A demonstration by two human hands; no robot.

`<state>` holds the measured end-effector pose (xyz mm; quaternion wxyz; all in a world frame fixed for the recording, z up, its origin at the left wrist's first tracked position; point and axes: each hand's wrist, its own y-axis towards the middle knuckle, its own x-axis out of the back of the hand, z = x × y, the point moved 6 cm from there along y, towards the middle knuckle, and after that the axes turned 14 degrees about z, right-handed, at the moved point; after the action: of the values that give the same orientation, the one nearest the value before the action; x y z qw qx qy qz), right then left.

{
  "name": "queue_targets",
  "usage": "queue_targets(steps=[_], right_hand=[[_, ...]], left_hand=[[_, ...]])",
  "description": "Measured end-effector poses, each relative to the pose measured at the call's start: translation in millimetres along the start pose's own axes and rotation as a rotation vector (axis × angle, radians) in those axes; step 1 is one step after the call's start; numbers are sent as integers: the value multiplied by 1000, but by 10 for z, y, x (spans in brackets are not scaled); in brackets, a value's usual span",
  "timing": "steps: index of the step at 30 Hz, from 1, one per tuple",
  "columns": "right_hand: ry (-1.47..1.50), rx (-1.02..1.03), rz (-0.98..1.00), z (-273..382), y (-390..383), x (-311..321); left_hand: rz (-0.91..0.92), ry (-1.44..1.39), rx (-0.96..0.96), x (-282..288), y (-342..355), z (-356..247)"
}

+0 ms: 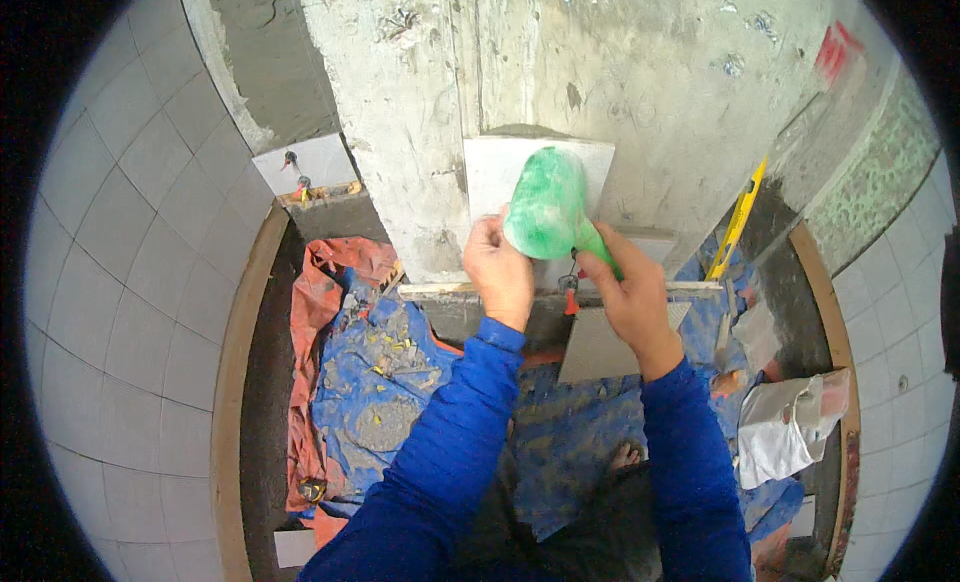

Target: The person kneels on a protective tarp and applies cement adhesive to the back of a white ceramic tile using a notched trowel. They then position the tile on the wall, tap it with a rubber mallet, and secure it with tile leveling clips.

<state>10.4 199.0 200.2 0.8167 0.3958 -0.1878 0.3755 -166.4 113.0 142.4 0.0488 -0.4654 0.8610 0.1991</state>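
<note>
My right hand point(633, 287) is closed around the handle of a green rubber mallet point(545, 207). The mallet's broad, dusty head lies in front of a white tile point(492, 172) on the grey wall. At the tile's lower left is my left hand point(500, 272), its fingers curled in beside the mallet head. What its fingertips grip, if anything, is hidden. Just below the mallet, between my hands, a small black and red tile levelling clip point(570, 294) sticks out at a wooden strip point(440, 292) along the wall.
Another tile point(308, 166) with two clips sits on the wall at left. A yellow spirit level point(738, 217) leans at right. A loose tile point(605, 344) stands below my right hand. Blue sheeting point(375, 382) with mortar debris covers the floor, and a white bag point(785, 432) lies at right.
</note>
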Motion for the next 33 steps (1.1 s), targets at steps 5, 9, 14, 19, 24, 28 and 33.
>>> queue_targets(steps=[5, 9, 14, 19, 24, 28, 33], right_hand=[[33, 12, -63, 64, -112, 189], [-2, -48, -45, 7, -193, 315], [30, -42, -29, -52, -247, 328], [25, -10, -53, -105, -270, 268], [-91, 19, -12, -35, -264, 223], [-101, 122, 41, 96, -203, 184], [-135, 48, -50, -48, -12, 88]], left_hand=[[-13, -229, 311, 132, -277, 355], [12, -229, 372, 87, -239, 480], [-46, -307, 412, 86, -187, 523], [-77, -278, 392, 53, -196, 507], [-119, -217, 328, 73, -113, 594], [-75, -386, 181, 8, -31, 619], [-116, -235, 379, 43, -130, 552]])
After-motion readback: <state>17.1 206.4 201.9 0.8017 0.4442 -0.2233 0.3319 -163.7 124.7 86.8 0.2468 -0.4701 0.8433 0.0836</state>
